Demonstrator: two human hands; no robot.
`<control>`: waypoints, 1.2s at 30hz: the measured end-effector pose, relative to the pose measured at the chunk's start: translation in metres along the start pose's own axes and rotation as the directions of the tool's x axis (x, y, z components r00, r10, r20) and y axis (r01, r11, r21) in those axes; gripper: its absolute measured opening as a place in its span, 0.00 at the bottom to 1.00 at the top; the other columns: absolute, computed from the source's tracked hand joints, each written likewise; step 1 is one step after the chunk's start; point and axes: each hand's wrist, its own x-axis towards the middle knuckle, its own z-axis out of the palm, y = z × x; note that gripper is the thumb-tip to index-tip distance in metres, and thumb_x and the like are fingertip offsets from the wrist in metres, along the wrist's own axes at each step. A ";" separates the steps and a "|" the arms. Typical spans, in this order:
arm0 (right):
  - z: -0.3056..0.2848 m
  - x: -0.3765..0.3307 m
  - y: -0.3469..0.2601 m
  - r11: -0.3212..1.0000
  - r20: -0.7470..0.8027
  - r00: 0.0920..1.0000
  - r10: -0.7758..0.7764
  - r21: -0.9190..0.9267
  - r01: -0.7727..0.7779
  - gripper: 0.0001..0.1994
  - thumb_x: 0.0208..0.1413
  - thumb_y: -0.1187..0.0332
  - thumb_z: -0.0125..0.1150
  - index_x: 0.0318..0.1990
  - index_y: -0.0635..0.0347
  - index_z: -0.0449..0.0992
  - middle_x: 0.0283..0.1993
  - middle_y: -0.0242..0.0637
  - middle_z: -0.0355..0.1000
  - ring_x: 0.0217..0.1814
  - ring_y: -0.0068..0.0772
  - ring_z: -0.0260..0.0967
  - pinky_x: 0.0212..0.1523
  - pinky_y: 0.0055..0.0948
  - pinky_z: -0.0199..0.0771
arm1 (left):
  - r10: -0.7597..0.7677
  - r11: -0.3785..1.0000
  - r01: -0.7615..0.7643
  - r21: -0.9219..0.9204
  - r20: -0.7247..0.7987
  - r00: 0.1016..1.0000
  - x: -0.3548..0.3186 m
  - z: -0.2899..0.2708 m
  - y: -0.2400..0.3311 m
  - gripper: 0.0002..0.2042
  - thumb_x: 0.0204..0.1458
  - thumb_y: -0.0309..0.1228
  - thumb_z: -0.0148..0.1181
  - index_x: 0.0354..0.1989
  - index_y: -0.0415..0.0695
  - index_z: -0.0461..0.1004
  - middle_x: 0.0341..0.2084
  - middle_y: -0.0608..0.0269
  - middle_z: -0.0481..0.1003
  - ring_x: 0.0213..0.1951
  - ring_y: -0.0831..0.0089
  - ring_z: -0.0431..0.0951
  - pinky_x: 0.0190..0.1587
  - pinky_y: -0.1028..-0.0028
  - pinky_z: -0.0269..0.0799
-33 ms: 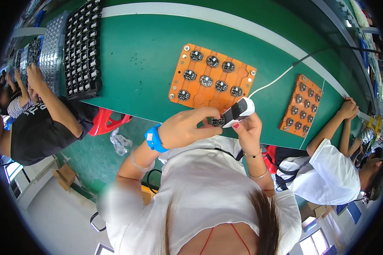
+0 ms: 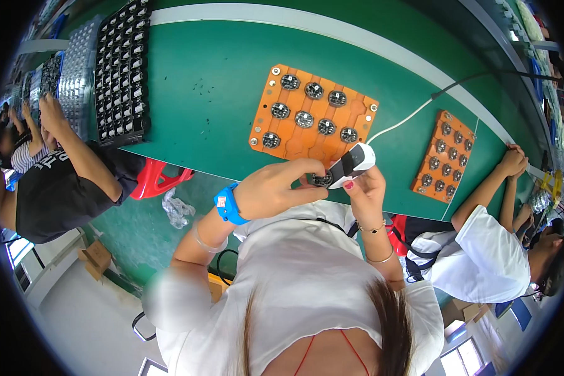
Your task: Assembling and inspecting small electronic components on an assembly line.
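Observation:
My left hand [image 2: 272, 190], with a blue watch on the wrist, pinches a small round black part [image 2: 322, 180] between thumb and fingers. My right hand [image 2: 368, 191] grips a white and black handheld device [image 2: 356, 161] with a cable. Its black end meets the round part, or nearly so; the exact contact is hidden. Just beyond both hands lies an orange tray [image 2: 304, 145] with several round dark parts [image 2: 304, 119] seated in its recesses. Some recesses along its near and right edges hold nothing.
A second orange tray [image 2: 442, 172], full of round parts, lies to the right. A black tray [image 2: 122, 81] of small white-and-black pieces stands at the left. Black specks [image 2: 203, 94] dot the green table [image 2: 188, 135]. Co-workers sit on both sides. The cable [image 2: 402, 121] runs toward the upper right.

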 end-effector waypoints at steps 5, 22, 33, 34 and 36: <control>0.002 -0.001 -0.001 0.999 -0.085 0.996 0.017 0.040 -0.014 0.27 0.53 0.66 0.64 0.57 0.68 0.63 0.50 0.45 0.71 0.52 0.37 0.71 0.55 0.35 0.69 | 0.038 0.999 -0.038 -0.003 -0.043 0.998 -0.002 0.007 -0.005 0.11 0.42 0.27 0.68 0.36 0.45 0.78 0.39 0.62 0.71 0.32 0.69 0.76 0.31 0.73 0.73; -0.014 0.006 -0.012 0.980 -0.244 0.949 -0.199 -0.073 0.186 0.24 0.59 0.68 0.56 0.59 0.70 0.60 0.55 0.43 0.67 0.57 0.38 0.66 0.60 0.37 0.62 | 0.220 0.890 -0.187 0.415 -0.032 0.975 0.001 0.001 -0.035 0.10 0.36 0.25 0.62 0.31 0.50 0.79 0.46 0.68 0.73 0.50 0.61 0.70 0.50 0.62 0.63; 0.001 0.006 0.002 0.955 0.003 0.975 -0.221 -0.204 0.217 0.22 0.55 0.73 0.60 0.55 0.69 0.63 0.50 0.39 0.69 0.50 0.31 0.69 0.51 0.30 0.69 | 0.193 0.848 -0.132 0.513 -0.067 0.979 -0.022 -0.040 -0.067 0.12 0.36 0.20 0.61 0.32 0.46 0.79 0.47 0.55 0.73 0.53 0.55 0.70 0.53 0.58 0.66; 0.003 0.007 0.002 0.959 0.013 0.978 -0.210 -0.191 0.208 0.21 0.54 0.76 0.60 0.55 0.69 0.64 0.49 0.38 0.68 0.50 0.31 0.69 0.51 0.29 0.69 | 0.197 0.848 -0.137 0.512 -0.064 0.978 -0.022 -0.039 -0.067 0.12 0.36 0.20 0.61 0.32 0.46 0.79 0.47 0.55 0.73 0.53 0.55 0.70 0.53 0.58 0.66; 0.008 0.010 -0.001 0.944 0.008 0.980 -0.201 -0.265 0.196 0.19 0.51 0.77 0.63 0.50 0.68 0.67 0.45 0.37 0.68 0.45 0.26 0.66 0.46 0.24 0.67 | 0.185 0.893 -0.108 0.438 -0.138 0.973 -0.023 -0.035 -0.064 0.12 0.36 0.20 0.62 0.33 0.46 0.79 0.45 0.54 0.73 0.49 0.55 0.72 0.50 0.61 0.69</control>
